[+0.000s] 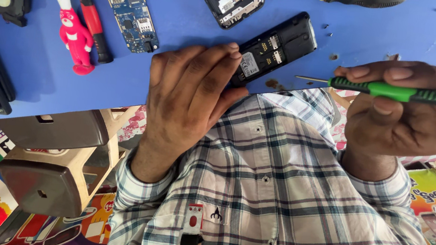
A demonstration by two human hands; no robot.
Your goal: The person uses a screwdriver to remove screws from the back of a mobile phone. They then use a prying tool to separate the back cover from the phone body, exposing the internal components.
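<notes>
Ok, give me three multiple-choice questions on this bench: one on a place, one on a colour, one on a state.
1. Where does the pink and white plastic toothbrush lie?
A. Left of the bare blue circuit board
B. Under the right hand
C. On the checked shirt

2. What colour is the handle of the thin screwdriver in the right hand?
A. Yellow
B. Green and black
C. Red

3. In what state is the black keypad phone at the left hand?
A. Back cover on
B. Snapped in two
C. Back off, inside bare

Answers: 1 A, it lies on the blue table to the board's left. 2 B, a green grip with black ribs shows. 3 C, its slots and label are exposed.
</notes>
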